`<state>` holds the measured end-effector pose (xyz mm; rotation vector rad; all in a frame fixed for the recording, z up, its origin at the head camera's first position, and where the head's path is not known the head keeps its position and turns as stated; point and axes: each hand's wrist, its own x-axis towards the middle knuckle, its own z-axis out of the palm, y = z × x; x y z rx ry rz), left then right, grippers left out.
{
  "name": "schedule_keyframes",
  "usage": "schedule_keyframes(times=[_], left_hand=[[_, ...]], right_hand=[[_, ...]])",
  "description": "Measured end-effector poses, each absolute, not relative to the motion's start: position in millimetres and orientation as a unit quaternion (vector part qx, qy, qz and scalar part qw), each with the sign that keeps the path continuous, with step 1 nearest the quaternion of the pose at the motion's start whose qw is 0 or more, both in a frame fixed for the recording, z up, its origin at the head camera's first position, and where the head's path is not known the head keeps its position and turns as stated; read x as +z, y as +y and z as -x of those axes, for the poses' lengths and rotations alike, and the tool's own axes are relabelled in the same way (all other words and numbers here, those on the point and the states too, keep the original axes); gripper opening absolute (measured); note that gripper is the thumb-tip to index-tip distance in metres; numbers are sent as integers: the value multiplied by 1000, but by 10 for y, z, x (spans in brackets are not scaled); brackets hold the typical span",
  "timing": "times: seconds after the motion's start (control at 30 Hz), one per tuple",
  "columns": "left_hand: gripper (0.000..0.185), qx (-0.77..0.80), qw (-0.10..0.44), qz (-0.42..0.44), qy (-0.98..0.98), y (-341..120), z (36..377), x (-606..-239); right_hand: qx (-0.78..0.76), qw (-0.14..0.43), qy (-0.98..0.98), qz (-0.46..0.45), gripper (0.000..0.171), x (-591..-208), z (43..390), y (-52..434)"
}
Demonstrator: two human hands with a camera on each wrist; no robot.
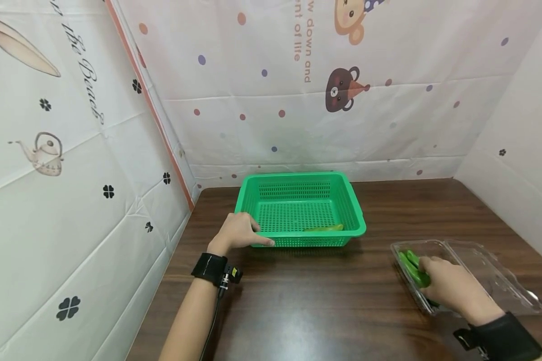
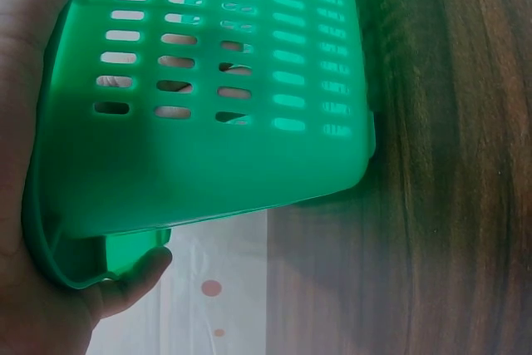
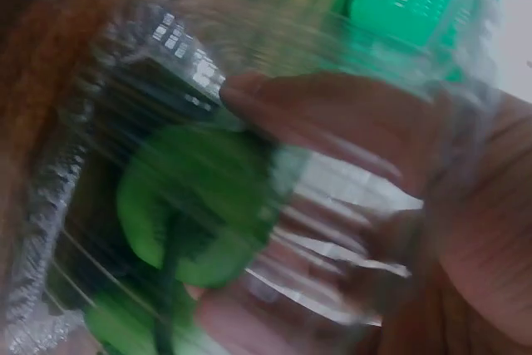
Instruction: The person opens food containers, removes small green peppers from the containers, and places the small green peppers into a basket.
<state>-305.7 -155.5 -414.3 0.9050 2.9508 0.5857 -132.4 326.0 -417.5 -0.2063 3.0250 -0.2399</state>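
My left hand [image 1: 239, 230] grips the near left corner of a green plastic basket [image 1: 298, 234], its rim [image 2: 37, 230] between thumb and fingers. Inside the basket, against the near wall, lies a long yellow-green pepper [image 1: 327, 228], partly hidden by that wall. At the right, my right hand [image 1: 451, 288] reaches into a clear plastic clamshell box [image 1: 426, 245] and holds a green pepper [image 3: 195, 205] between thumb and fingers. Another green pepper [image 3: 125, 318] lies beside it in the box. The right wrist view is blurred and seen through the clear plastic.
The box's clear lid [image 1: 488, 271] lies folded open to the right. Both box and basket stand on a dark wood table [image 1: 307, 296]. Printed white sheets [image 1: 271, 125] hang along the back and both sides. A cable [image 1: 212, 321] runs along the left forearm.
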Motion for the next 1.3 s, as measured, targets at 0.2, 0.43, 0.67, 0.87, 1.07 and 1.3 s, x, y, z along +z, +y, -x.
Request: schedule_keyframes(times=[0.2,0.43,0.67,0.87,1.07,1.3], left_hand=[[71,187,0,-290,939,-1549,3066,-4155],[72,189,9,-287,939,-1565,3037,-4176],[71,188,12,-278,942,-1577,3020,-4186],[72,183,6,-285,941,-1563,3032,-4182],[72,178,4,-291,940,-1561,3046,-4177],[73,177,-2,-290,940,-1557,3050,-4151]], right_hand=[[-53,27,997,57,40,-4182,1287,3206],[-37,-1,997,61,49,-4212,1255,3197],[-40,9,998,57,53,-4234,1262,3219],[-61,15,996,55,56,-4278,1234,3271],[-70,1,996,59,46,-4303,1208,3277],[-74,-7,995,61,43,-4255,1193,3269]])
